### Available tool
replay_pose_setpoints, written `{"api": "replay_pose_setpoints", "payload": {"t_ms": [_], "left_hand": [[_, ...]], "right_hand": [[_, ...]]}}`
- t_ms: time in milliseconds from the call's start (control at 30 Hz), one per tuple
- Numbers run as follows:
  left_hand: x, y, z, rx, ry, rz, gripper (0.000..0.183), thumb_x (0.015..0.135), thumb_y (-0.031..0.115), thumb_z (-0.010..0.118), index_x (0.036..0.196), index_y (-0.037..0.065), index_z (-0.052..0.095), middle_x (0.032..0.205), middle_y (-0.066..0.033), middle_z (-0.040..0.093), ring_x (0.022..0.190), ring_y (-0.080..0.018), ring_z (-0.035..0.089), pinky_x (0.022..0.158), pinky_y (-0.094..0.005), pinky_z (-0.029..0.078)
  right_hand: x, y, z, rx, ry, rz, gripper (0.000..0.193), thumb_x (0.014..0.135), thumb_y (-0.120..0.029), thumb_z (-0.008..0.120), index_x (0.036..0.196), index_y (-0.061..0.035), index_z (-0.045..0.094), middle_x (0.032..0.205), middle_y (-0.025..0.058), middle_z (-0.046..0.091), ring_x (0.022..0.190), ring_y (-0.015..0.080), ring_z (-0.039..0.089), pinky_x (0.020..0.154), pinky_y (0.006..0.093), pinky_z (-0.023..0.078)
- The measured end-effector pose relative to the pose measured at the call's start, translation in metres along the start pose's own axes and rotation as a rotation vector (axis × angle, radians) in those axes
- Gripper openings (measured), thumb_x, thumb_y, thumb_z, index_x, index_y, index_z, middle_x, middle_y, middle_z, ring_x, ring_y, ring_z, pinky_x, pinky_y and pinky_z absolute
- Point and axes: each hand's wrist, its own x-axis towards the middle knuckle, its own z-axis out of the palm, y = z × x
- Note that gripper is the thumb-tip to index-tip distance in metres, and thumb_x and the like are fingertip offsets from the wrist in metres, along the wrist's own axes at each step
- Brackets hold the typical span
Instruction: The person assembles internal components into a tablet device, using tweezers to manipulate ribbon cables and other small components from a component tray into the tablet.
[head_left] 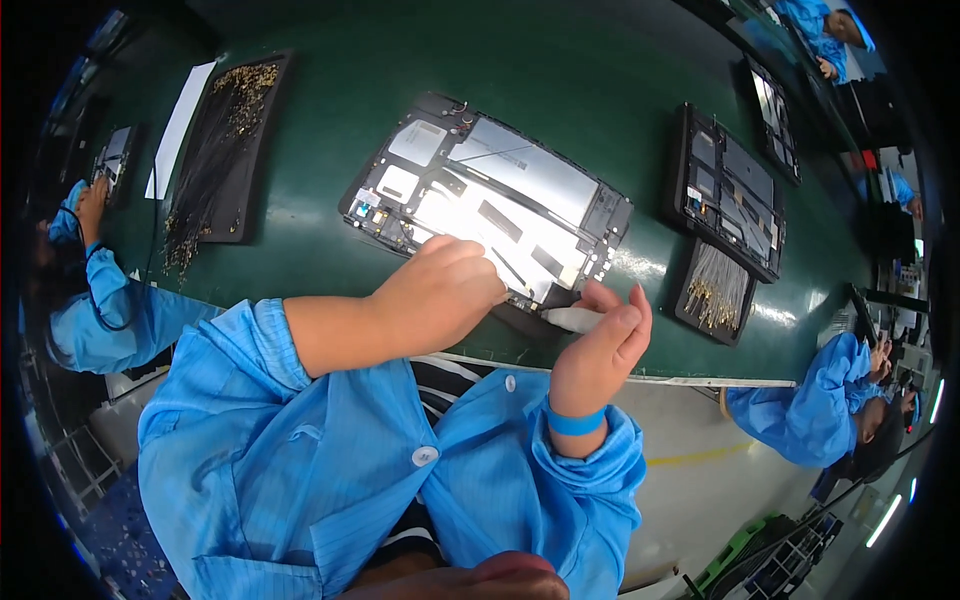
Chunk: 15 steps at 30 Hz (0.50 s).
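An opened tablet [490, 190] lies aslant on the table before me, its inner side up, showing silvery battery panels, dark strips and small boards. My left hand [450, 290] rests over its near edge, fingers curled and pinched together; whatever they hold is hidden under the hand. At the near right corner my right hand [605, 345] closes around a white tapered, pen-like piece [573, 319], whose narrow end points left at the tablet's edge. A dark pad [530, 322] shows partly beneath that corner.
On the left stand a dark tray [232, 190] of thin black cables with gold ends and a white paper strip [180, 130]. To the right, another opened tablet [735, 190] sits by a tray of pale cables [717, 285]. Co-workers in blue sit at both sides.
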Motion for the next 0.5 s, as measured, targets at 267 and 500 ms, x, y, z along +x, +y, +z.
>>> {"api": "replay_pose_setpoints", "payload": {"t_ms": [267,500], "left_hand": [[0.001,0.001,0.001,-0.020,-0.003,-0.023,0.019,0.064,0.007,0.061,0.082,0.006,0.056,0.084,-0.0058,0.052,0.090,-0.0236,0.047,0.078,-0.0351,0.036],[0.001,0.002,0.000,-0.017,-0.012,-0.044,0.018,0.064,0.007,0.060,0.081,0.007,0.056,0.083,-0.0051,0.052,0.089,-0.0226,0.047,0.078,-0.0343,0.035]], "right_hand": [[-0.004,0.020,0.008,0.061,-0.087,-0.161,0.033,0.089,-0.026,0.034,0.109,0.0007,0.033,0.089,0.0129,0.056,0.081,0.0160,0.050,0.076,0.0294,0.039],[-0.002,0.025,0.007,0.036,-0.111,-0.179,0.031,0.089,-0.025,0.035,0.107,0.0003,0.035,0.087,0.0138,0.056,0.079,0.0161,0.051,0.076,0.0287,0.039]]}}
